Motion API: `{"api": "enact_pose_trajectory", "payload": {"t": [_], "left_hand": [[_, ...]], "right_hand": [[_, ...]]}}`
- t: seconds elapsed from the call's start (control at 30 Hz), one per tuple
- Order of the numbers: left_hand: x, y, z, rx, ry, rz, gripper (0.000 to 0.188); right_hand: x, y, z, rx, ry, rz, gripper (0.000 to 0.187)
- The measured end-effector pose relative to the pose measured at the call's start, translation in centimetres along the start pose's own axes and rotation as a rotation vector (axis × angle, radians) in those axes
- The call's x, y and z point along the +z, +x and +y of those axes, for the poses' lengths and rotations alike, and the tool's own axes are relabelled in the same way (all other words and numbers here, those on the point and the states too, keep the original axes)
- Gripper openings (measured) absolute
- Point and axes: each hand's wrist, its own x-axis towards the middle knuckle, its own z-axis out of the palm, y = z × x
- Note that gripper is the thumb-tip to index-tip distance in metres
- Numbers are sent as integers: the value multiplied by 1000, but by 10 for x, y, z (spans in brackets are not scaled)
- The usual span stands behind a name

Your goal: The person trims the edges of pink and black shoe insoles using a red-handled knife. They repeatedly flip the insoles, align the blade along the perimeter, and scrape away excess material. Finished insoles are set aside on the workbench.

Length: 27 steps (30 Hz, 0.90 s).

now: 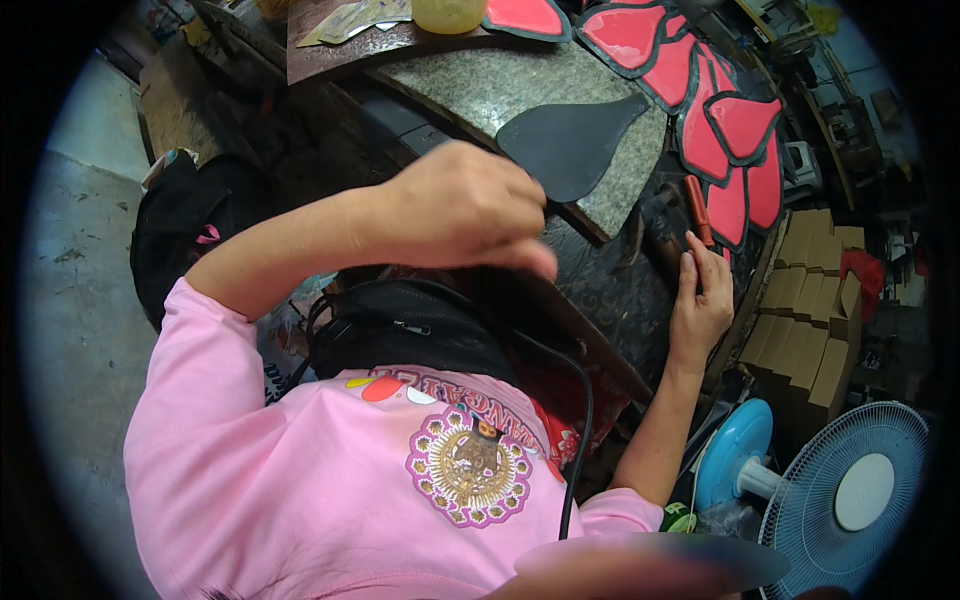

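My left hand [455, 210] is raised in front of my body near the stone slab [530, 85]. Its fingers are curled in, with the thumb slightly blurred, and whatever they may hold is hidden. A flat black teardrop-shaped piece [570, 150] lies on the slab just beyond that hand. To the right, my right hand [703, 295] is at the dark bench, its bent fingers closed at the lower end of a tool with a red handle [697, 205]. The tool's working end cannot be made out. Dark objects [658, 215] lie beside the handle.
Several pink pieces with black borders [710, 150] overlap along the bench's far right. A yellowish container [447, 12] stands at the back. Stacked cardboard boxes [805, 320] and a blue-and-white fan [850, 500] are at right. A black bag [400, 320] lies against my front.
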Motion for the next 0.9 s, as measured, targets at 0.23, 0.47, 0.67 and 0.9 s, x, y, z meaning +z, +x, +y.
{"api": "enact_pose_trajectory", "payload": {"t": [0.23, 0.47, 0.67, 0.9], "left_hand": [[17, 9, -5, 35, 32, -149, 66], [33, 57, -123, -122, 405, -45, 49], [60, 56, -147, -332, 506, -314, 50], [62, 60, -135, -398, 600, -310, 48]], "right_hand": [[-5, 5, -4, -37, -85, -10, 27], [24, 75, -19, -339, -153, -287, 62], [88, 120, -22, -318, -308, -513, 83], [58, 73, -40, -445, -244, -595, 88]]}}
